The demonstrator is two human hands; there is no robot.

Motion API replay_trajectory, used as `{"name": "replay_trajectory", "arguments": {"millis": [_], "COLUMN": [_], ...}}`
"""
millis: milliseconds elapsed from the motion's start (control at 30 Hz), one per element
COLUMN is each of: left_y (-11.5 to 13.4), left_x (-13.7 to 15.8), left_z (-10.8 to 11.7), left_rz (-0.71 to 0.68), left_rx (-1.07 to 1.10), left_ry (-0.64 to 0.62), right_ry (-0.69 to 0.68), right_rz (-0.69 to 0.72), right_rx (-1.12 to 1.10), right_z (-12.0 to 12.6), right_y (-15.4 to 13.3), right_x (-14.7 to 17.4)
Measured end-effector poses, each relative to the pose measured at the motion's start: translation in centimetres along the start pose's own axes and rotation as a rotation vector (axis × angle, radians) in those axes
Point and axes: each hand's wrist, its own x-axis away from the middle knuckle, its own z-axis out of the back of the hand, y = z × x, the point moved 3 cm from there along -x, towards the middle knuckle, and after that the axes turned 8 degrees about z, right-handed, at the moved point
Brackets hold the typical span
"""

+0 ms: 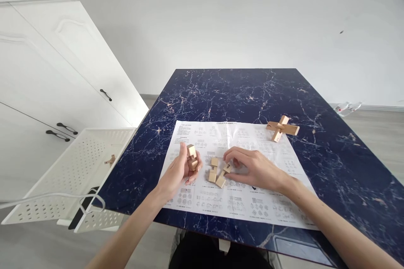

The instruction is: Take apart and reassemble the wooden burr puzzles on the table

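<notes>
My left hand [179, 170] is curled around a notched wooden puzzle piece [191, 151], held just over the left part of a printed instruction sheet [208, 201]. A second notched wooden piece [212, 175] lies on the sheet between my hands. Right of it, another notched piece [227, 167], marked with a 3, sits at a slant. My right hand [249, 166] has its thumb and fingers closed on the upper end of that marked piece. My palm hides whatever is beneath it, apart from a bit of dark marking.
An assembled wooden cross-shaped puzzle [280, 128] rests at the sheet's upper right corner on the dark blue marbled table [221, 96]. To the left stand a white perforated shelf [78, 164] with a small wooden cross [110, 160], a white cable [57, 195] and a white cabinet [72, 59].
</notes>
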Motion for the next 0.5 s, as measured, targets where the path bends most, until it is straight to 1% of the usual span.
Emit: {"name": "replay_trajectory", "arguments": {"millis": [133,267,367,500], "left_y": [1.0,1.5,1.6,1.8], "left_x": [-0.4,-1.1,-2.2,-3.8], "left_z": [-0.7,-0.5,-0.1,-0.4], "left_rz": [-0.002,-0.027,-0.071,-0.128], "left_rx": [-0.034,-0.042,-0.090,-0.191], "left_ry": [-0.032,-0.049,-0.070,-0.087], "right_ry": [-0.002,0.122,0.219,0.278], "right_rz": [-0.131,-0.167,-0.206,-0.237], "right_rx": [-0.136,-0.315,-0.453,-0.625], "right_z": [0.3,0.7,0.9,0.9], "right_y": [0.4,0.9,1.2,1.2], "right_x": [0.4,0.4,0.2,0.0]}}
